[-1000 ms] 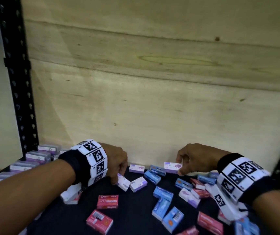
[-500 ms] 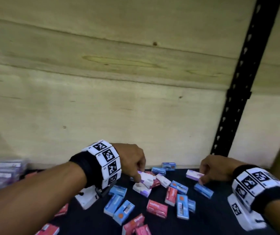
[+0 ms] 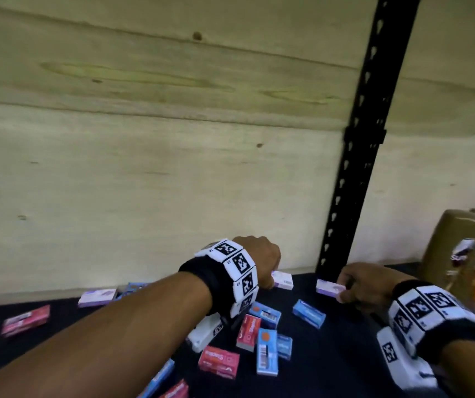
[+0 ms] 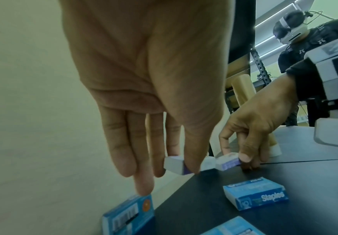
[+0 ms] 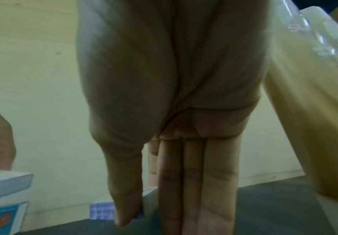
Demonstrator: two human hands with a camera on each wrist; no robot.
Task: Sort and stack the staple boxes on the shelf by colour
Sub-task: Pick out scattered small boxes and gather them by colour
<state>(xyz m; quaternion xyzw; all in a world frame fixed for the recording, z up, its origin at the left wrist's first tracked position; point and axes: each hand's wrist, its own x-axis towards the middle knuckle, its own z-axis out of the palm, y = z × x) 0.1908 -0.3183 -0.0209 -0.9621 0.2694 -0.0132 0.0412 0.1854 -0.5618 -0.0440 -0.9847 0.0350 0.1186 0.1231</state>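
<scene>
Hands have carried their boxes rightward since half a second ago; the upright post now stands between them at twelve o'clock. Left hand pinches a purple box by thumb and forefinger; right hand, at three o'clock, pinches another purple box on the dark shelf, blue boxes at six.

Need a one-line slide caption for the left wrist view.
Left hand pinches a purple staple box above the black shelf; right hand grips another purple box alongside.

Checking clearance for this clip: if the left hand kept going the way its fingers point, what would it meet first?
Probably the black shelf surface: the left hand, pinching a purple staple box, points down at it. Depth is unclear.
</scene>
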